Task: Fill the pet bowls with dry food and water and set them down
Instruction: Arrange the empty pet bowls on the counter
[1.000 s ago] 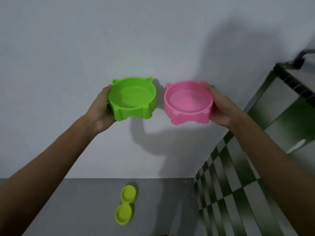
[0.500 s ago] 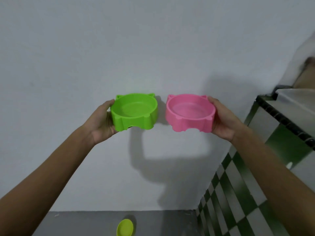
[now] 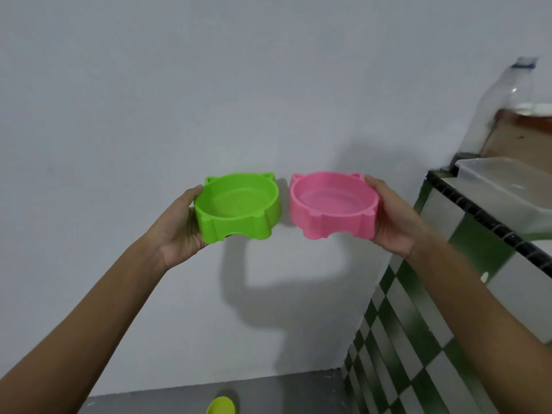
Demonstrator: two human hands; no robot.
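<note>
Two cat-eared plastic pet bowls are held up side by side in front of a white wall. My left hand (image 3: 182, 225) grips the green bowl (image 3: 239, 206) by its left side. My right hand (image 3: 391, 219) grips the pink bowl (image 3: 333, 204) by its right side. Both bowls are upright, level and look empty inside. A small gap separates them.
A counter (image 3: 484, 222) with a black edge and green-and-white checkered tiles stands at the right. On it sit a clear plastic container (image 3: 507, 186) and a clear plastic bottle (image 3: 504, 103). A yellow-green double dish (image 3: 221, 406) lies on the grey floor below.
The view has swung up and to the right, bringing the counter top, the container and the bottle into sight. Both hands keep their hold on the bowls, now lower in the picture.
</note>
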